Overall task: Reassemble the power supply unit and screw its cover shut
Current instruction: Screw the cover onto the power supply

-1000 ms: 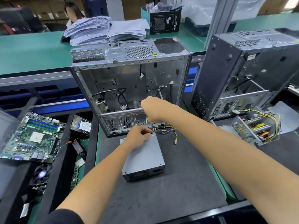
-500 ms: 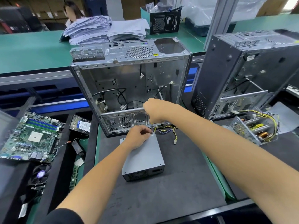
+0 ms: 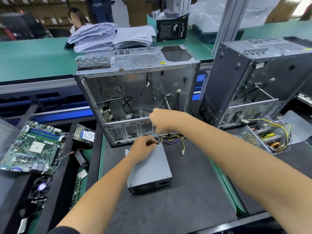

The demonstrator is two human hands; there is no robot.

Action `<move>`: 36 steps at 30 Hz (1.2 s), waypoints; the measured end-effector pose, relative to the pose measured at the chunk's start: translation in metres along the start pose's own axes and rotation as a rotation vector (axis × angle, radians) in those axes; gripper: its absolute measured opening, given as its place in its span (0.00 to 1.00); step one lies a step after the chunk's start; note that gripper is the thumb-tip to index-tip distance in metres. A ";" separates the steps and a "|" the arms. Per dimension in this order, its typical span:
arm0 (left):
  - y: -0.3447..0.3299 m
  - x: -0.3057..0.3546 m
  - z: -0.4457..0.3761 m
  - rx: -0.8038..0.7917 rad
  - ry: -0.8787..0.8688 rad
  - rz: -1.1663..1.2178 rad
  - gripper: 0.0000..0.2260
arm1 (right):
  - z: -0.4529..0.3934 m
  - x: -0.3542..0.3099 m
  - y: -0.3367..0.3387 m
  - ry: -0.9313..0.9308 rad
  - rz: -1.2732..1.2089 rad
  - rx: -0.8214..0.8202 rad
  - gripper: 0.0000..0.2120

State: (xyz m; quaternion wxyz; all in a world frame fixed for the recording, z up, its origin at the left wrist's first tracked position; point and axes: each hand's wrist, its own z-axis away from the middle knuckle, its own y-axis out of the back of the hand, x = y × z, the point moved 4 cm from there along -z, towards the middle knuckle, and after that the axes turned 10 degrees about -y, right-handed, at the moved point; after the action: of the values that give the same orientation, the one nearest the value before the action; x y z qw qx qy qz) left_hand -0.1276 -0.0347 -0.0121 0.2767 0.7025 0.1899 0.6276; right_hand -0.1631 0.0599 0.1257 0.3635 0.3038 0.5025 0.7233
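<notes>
The open computer case stands upright at the back of the dark work mat, its side panel off and loose black cables hanging inside; it looks parked there out of the way, though close enough that the yellow and black wire bundle trails toward its lower edge. A second case leans at the right, and below it lies another power supply with its cover off, coils and wiring bare. On the left a green motherboard and a hard drive lie apart from the mat.

The power supply unit being closed up lies flat in the middle of the mat, grey cover upward, vent end facing the person, wires leaving its far end. Flat like that, the top screws can be driven straight down.

The right hand is curled tightly round the handle of a screwdriver, held upright so the shaft drops onto the far right corner of the cover. The left hand rests on that same corner, fingertips pinched close at the tip, most likely steadying a screw I cannot actually make out, and pressing the cover down so the unit does not shift. I'd judge one corner screw is going in, the others too small to check.
</notes>
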 end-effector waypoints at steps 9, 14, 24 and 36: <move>-0.001 0.001 0.002 0.007 0.020 0.051 0.05 | 0.001 -0.010 0.000 0.000 0.121 0.182 0.16; 0.000 0.001 0.001 -0.005 0.014 0.039 0.05 | 0.005 -0.006 -0.004 0.021 0.146 0.116 0.04; -0.001 0.000 0.000 -0.017 0.013 0.032 0.05 | -0.001 -0.007 -0.003 0.002 0.063 0.208 0.18; -0.001 -0.002 -0.001 -0.024 -0.011 0.020 0.04 | 0.004 -0.005 -0.007 -0.004 -0.006 0.122 0.12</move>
State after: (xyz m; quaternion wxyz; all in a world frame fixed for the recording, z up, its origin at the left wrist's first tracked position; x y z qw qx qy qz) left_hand -0.1287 -0.0349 -0.0140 0.2800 0.7043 0.1737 0.6288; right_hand -0.1557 0.0594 0.1202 0.3473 0.3252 0.5456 0.6898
